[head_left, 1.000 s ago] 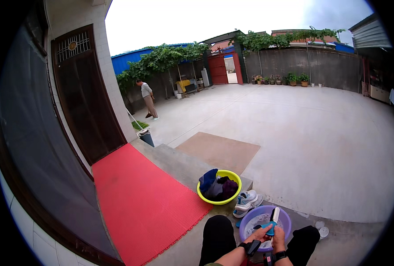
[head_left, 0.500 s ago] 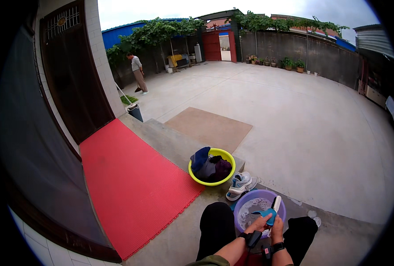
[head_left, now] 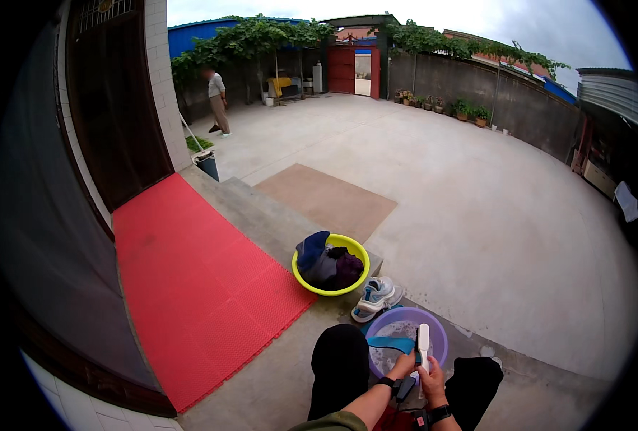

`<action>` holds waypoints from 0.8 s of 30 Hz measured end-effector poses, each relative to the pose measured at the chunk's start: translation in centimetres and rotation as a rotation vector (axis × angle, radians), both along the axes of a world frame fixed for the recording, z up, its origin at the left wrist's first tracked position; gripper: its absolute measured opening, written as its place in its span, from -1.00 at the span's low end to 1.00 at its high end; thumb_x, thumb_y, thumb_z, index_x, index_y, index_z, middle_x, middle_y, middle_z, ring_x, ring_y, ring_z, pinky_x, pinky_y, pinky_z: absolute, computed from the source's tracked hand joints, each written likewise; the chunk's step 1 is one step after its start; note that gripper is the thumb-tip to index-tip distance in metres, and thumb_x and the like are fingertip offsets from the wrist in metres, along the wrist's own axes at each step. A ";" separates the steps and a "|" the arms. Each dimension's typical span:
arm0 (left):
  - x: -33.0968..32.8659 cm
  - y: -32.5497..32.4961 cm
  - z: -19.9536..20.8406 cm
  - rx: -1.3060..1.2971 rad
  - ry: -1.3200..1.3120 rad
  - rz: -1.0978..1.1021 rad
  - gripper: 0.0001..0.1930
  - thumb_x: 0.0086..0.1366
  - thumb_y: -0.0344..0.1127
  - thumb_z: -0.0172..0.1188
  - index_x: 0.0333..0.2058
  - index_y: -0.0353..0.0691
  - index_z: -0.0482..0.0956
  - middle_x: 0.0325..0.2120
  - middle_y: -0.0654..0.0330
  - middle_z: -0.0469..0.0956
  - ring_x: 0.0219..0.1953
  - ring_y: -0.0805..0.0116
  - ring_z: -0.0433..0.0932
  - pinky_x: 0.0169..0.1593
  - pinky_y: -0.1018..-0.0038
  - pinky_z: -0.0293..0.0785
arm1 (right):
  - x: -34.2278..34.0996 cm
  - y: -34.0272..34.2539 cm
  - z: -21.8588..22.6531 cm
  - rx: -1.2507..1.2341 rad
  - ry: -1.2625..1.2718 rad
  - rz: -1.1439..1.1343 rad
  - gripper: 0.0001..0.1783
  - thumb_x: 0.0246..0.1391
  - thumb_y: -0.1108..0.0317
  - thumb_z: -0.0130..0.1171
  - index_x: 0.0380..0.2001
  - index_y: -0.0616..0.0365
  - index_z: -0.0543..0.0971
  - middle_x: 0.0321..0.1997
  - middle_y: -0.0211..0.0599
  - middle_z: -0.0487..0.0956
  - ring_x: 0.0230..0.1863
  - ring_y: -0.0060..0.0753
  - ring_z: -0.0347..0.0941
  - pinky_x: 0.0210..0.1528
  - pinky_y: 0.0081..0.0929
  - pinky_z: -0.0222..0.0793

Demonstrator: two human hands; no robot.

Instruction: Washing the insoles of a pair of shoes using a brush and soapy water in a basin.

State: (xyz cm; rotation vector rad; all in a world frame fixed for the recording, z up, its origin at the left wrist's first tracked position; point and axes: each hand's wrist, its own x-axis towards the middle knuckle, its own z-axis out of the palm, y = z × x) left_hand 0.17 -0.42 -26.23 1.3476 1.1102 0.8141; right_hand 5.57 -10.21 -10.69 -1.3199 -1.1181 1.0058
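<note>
Over a purple basin [head_left: 441, 336] of sudsy water, my left hand [head_left: 403, 367] is closed on a blue, flat strip that looks like an insole [head_left: 389, 343]. The insole stretches leftward across the basin. My right hand [head_left: 432, 382] grips a white scrubbing brush [head_left: 424, 340], held upright with its bristle side toward the insole. The brush is against or very close to the insole near my left fingers; contact is hard to make out. A pair of grey-white sneakers [head_left: 375, 297] stands just beyond the basin, with something blue partly under them.
A yellow-green basin [head_left: 334, 292] of dark clothes sits past the sneakers. Red matting [head_left: 197, 280] covers the left of the step. A bucket with a mop [head_left: 206, 167] stands by the wall. Farther off, a person [head_left: 218, 100] stands in the concrete yard [head_left: 477, 215].
The insole, bent up around my hands before, now extends flat to the left. The brush has turned more upright. My view has shifted slightly, and the distant person has changed posture.
</note>
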 end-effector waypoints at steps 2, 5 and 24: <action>1.5 -0.3 3.4 0.063 0.198 -0.232 -0.62 0.16 -0.11 -0.22 -0.24 -0.35 0.29 -0.40 0.10 0.38 -0.40 0.17 0.41 -0.38 0.31 0.41 | 2.0 -0.7 -2.4 -0.120 0.031 -0.100 -0.53 -0.14 0.43 -0.03 -0.09 0.28 0.17 -0.49 -0.38 0.37 -0.51 -0.67 0.27 -0.49 -0.78 0.18; 1.9 -1.0 6.7 -0.807 -0.812 0.172 -0.53 0.17 -0.05 -0.27 -0.27 -0.48 0.22 -0.44 0.05 0.37 -0.42 0.18 0.43 -0.44 0.36 0.40 | 2.8 -0.1 -3.2 -0.252 0.064 -0.150 -0.53 -0.14 0.43 -0.07 -0.08 0.29 0.17 -0.51 -0.34 0.38 -0.52 -0.64 0.28 -0.48 -0.74 0.21; 1.4 0.4 0.7 -0.751 -0.899 0.117 -0.50 0.18 0.02 -0.35 -0.16 -0.34 0.19 -0.33 0.00 0.34 -0.35 0.14 0.39 -0.29 0.30 0.35 | 1.7 1.0 -4.8 -0.055 -0.513 -0.022 -0.59 -0.10 0.34 -0.08 -0.14 0.30 0.28 -0.29 0.14 0.39 -0.21 -0.11 0.35 -0.23 -0.44 0.25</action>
